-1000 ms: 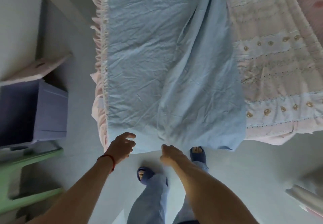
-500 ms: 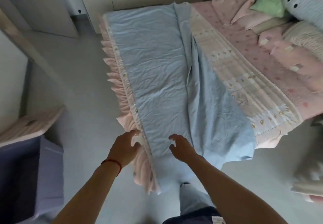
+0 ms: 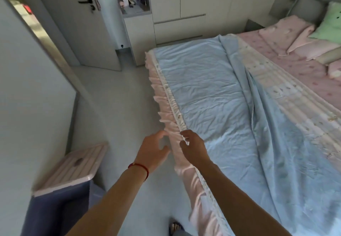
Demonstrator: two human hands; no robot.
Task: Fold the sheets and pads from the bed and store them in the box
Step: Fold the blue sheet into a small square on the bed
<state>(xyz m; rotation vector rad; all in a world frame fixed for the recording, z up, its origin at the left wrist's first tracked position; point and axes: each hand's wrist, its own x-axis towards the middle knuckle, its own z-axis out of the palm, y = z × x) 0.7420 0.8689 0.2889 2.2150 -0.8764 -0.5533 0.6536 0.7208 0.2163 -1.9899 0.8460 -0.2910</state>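
pink lid (image 3: 77,163) leans on blue box (image 3: 55,210) by bed (image 3: 166,95).

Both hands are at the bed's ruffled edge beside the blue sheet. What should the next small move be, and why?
Probably pinch the blue sheet edge with both hands and lift it. The right hand already touches the trim there, the left hand hovers open beside it, and the sheet lies unfolded.
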